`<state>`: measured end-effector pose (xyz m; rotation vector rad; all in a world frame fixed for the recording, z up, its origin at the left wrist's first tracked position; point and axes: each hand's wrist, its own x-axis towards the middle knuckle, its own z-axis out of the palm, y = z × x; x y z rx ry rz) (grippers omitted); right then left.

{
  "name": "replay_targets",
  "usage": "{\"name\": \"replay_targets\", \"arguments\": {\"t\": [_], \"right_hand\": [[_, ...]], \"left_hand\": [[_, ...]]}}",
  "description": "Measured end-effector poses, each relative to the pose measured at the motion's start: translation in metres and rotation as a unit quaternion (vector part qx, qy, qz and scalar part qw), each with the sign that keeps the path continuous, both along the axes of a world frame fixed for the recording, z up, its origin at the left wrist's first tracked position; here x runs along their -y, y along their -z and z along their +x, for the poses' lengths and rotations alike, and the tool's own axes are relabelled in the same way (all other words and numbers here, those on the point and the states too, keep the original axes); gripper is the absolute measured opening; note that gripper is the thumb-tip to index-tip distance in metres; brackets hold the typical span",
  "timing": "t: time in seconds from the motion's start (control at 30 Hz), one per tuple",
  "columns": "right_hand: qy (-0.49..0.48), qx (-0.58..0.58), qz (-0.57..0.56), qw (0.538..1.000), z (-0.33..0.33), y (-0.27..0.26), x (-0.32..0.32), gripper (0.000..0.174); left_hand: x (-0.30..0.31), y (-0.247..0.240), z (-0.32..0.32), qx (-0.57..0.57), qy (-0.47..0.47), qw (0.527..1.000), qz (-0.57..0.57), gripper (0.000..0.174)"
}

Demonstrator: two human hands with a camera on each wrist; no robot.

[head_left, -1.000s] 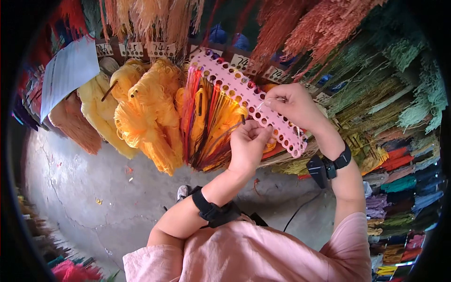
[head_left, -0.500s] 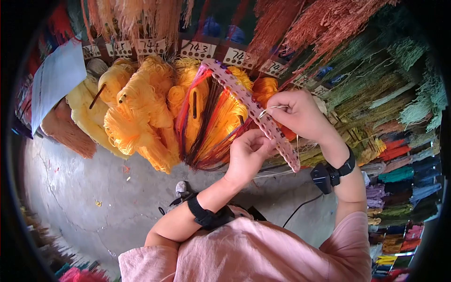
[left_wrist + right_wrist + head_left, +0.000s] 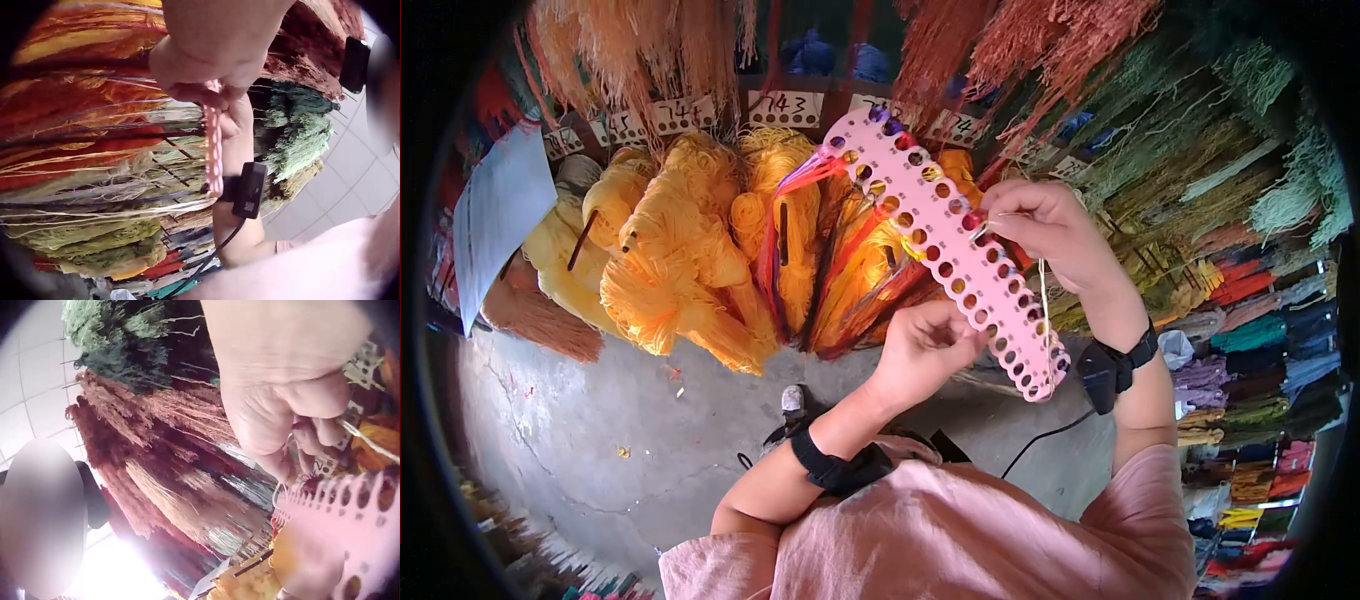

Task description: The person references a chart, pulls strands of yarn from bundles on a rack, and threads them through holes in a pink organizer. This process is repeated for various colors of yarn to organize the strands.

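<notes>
A pink thread card point(image 3: 940, 232) with rows of round holes along both long edges slants across the middle of the head view. Red, purple and dark threads point(image 3: 800, 180) hang from its upper left end. My left hand point(image 3: 925, 350) pinches the card's lower edge between thumb and fingers. At the opposite edge, my right hand point(image 3: 1045, 230) pinches a pale thread point(image 3: 1044, 290), which trails down along the card's lower end. The right wrist view shows a loop of this pale thread point(image 3: 278, 495) at the card's holes, just below the fingertips.
Yellow and orange skeins point(image 3: 690, 240) hang behind the card, under numbered labels point(image 3: 785, 107). Salmon and green thread bundles point(image 3: 1200, 160) hang above and to the right. A white paper sheet point(image 3: 505, 220) hangs at the left. Below lies a grey concrete floor point(image 3: 600, 430).
The card has turned from nearly edge-on to face up, and its lower end has moved down and right. Both hands have kept their pinches; the skeins have shifted left in view.
</notes>
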<state>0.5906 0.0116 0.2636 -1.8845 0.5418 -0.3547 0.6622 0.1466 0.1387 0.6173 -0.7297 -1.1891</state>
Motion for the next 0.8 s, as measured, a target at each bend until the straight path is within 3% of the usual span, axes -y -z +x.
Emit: {"name": "replay_targets", "arguments": {"t": [0.17,0.27,0.3,0.5,0.7,0.8], "right_hand": [[-0.064,-0.071,-0.028,0.995,-0.010,-0.001,-0.008,0.005],[-0.024,-0.102,-0.101,0.989,-0.010,0.004,-0.004,0.006],[0.006,-0.053,-0.159,0.986,-0.010,0.014,-0.001,0.014],[0.036,-0.051,-0.293,0.954,0.000,0.013,-0.008,0.011],[0.066,-0.022,-0.406,0.911,0.007,0.006,-0.026,0.010],[0.014,-0.075,-0.406,0.911,0.014,0.001,-0.030,0.011]], "left_hand": [[0.005,0.000,-0.002,0.084,0.042,0.995,0.025,0.006],[0.010,-0.008,-0.006,0.093,-0.022,0.995,0.009,0.009],[0.012,-0.010,-0.008,0.037,-0.047,0.998,0.005,0.013],[0.019,-0.011,-0.003,-0.061,-0.148,0.987,0.012,0.025],[0.021,-0.014,0.007,-0.050,-0.157,0.986,0.038,0.023],[0.023,-0.014,0.007,-0.052,-0.164,0.985,0.030,0.022]]}}
